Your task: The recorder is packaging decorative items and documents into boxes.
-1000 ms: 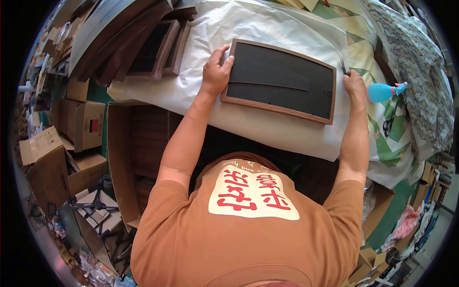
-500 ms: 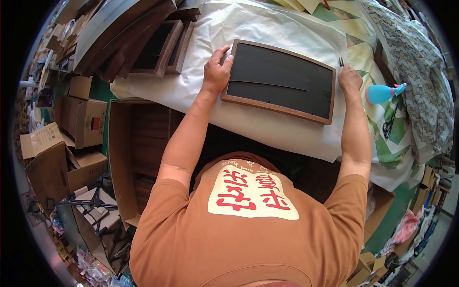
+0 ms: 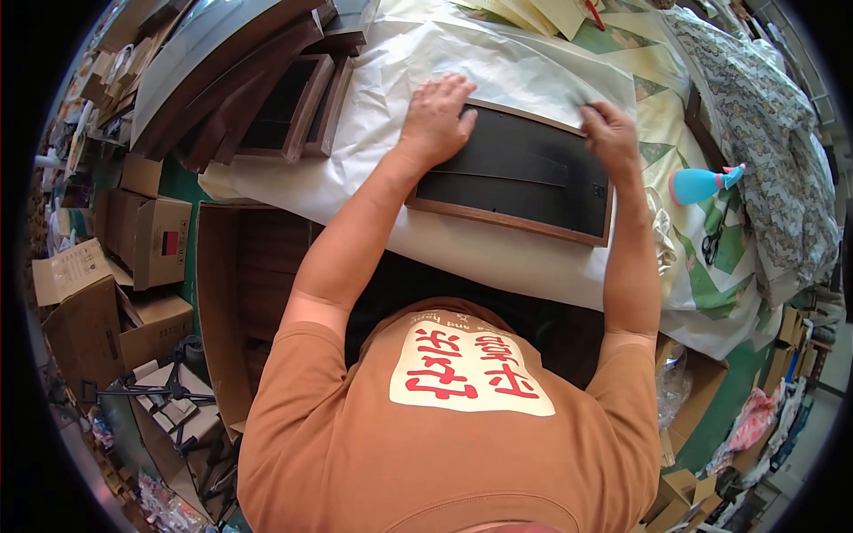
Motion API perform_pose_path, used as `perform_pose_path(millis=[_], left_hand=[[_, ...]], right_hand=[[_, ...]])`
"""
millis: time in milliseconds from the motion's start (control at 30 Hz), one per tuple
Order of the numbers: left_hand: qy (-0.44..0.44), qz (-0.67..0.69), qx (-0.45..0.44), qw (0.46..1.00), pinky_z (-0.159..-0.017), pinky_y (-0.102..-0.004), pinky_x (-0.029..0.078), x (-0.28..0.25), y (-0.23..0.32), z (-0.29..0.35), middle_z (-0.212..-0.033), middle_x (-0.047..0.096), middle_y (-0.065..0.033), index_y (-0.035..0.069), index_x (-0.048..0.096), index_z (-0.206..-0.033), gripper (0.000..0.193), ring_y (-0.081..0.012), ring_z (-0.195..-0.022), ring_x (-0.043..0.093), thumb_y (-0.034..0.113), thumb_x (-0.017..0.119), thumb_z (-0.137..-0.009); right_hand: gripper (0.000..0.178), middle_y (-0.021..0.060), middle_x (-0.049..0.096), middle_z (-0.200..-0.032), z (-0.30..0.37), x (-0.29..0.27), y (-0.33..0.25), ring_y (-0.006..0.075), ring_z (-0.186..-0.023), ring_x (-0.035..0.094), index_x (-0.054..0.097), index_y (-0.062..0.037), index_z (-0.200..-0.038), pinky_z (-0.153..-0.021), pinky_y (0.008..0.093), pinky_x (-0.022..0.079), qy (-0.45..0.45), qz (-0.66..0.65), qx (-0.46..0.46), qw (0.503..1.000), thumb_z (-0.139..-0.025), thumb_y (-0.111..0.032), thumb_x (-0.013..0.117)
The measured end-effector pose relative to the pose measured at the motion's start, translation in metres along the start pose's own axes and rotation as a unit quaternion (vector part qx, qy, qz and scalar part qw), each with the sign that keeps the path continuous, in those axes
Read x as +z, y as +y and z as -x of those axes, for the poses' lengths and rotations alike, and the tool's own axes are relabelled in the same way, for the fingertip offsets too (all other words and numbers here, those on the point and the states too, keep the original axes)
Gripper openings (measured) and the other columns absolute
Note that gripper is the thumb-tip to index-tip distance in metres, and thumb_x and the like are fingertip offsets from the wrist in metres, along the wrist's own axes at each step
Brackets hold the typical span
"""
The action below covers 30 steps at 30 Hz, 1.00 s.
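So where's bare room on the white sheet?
White sheet: free between stacked brown wooden frames and left hand; between black-backed wooden frame and yellowish papers. Crowded right: blue spray bottle, black scissors, patterned grey fabric.

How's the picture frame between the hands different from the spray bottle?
The picture frame is brown with a black back; the spray bottle is blue and pink. The picture frame looks bigger and flat; the spray bottle looks smaller and rounded. Both rest on the covered table.

black frame back (image 3: 498, 153) with brown rim (image 3: 508, 224), blue-and-pink spray bottle (image 3: 695, 186), grey patterned cloth (image 3: 775, 133)
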<state>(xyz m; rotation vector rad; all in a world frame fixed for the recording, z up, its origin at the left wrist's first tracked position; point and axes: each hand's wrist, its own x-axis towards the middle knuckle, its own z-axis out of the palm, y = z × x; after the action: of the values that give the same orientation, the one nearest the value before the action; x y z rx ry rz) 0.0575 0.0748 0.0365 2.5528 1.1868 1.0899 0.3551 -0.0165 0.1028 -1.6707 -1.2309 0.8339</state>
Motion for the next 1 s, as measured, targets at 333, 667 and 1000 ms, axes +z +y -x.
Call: perform_pose_path(millis=[333, 667, 1000], left_hand=[[-0.067, -0.086, -0.005, 0.994, -0.123, -0.0423, 0.031, 0.016, 0.004, 0.006, -0.139, 0.068, -0.0051, 0.008, 0.064, -0.134, 0.042, -0.0223, -0.137, 0.057, 0.029, 0.062, -0.098], [-0.033, -0.062, 0.010, 0.998, -0.121, -0.0458, 0.033, 0.018, 0.000, 0.008, -0.132, 0.069, -0.0086, 0.006, 0.066, -0.129, 0.040, -0.0262, -0.131, 0.060, 0.028, 0.063, -0.096], [-0.034, -0.060, 0.007, 0.998, -0.121, -0.0452, 0.033, 0.020, 0.000, 0.009, -0.131, 0.070, -0.0084, 0.006, 0.066, -0.128, 0.039, -0.0259, -0.130, 0.060, 0.028, 0.064, -0.096]], right_hand=[[0.010, 0.0037, 0.070, -0.083, 0.000, 0.088, 0.000, 0.0274, -0.068, 0.064, 0.070, -0.0086, -0.102, -0.066, 0.0367, 0.051, -0.019, 0.294, -0.255, 0.921, -0.095, -0.015, 0.069], [0.009, 0.0021, 0.070, -0.103, -0.011, 0.089, -0.002, 0.0311, -0.081, 0.067, 0.065, -0.0090, -0.098, -0.071, 0.0404, 0.053, -0.020, 0.436, -0.289, 0.852, -0.096, -0.018, 0.066], [0.008, 0.0066, 0.068, -0.102, -0.015, 0.090, 0.001, 0.0298, -0.084, 0.068, 0.062, -0.0069, -0.099, -0.070, 0.0399, 0.055, -0.045, 0.494, -0.336, 0.801, -0.097, -0.014, 0.064]])
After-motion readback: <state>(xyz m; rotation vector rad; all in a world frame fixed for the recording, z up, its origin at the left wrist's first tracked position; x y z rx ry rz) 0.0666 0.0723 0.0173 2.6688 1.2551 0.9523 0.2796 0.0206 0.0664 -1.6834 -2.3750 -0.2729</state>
